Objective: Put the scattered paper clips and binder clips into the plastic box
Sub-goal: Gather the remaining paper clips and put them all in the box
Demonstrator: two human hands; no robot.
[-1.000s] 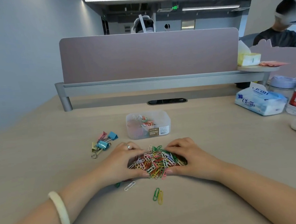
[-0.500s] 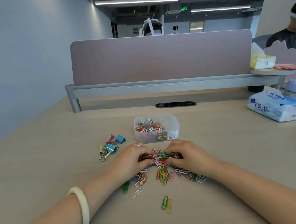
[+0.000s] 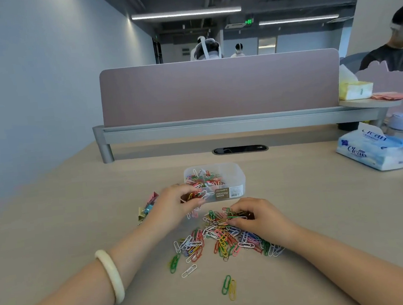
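Fingers of the left hand are curled around a small bunch of paper clips, held just off the desk against the near left wall of the clear plastic box. Fingers of the right hand are bent down into the far edge of the loose pile, pinching a few coloured clips there.

Half a second ago both hands were pressed together on the heap. Now the left hand has lifted away toward the box with its load, while the right stays on the heap. The heap, which was cupped tight a second ago, has spread out toward the viewer.

The box stands open just beyond the hands and already holds a tangle of clips. A green and yellow pair lies apart, nearest the viewer. The binder clips sit left of the box, partly hidden by the left hand and not yet collected.

Judging from this, one handful is about to go in, and most of the work remains.
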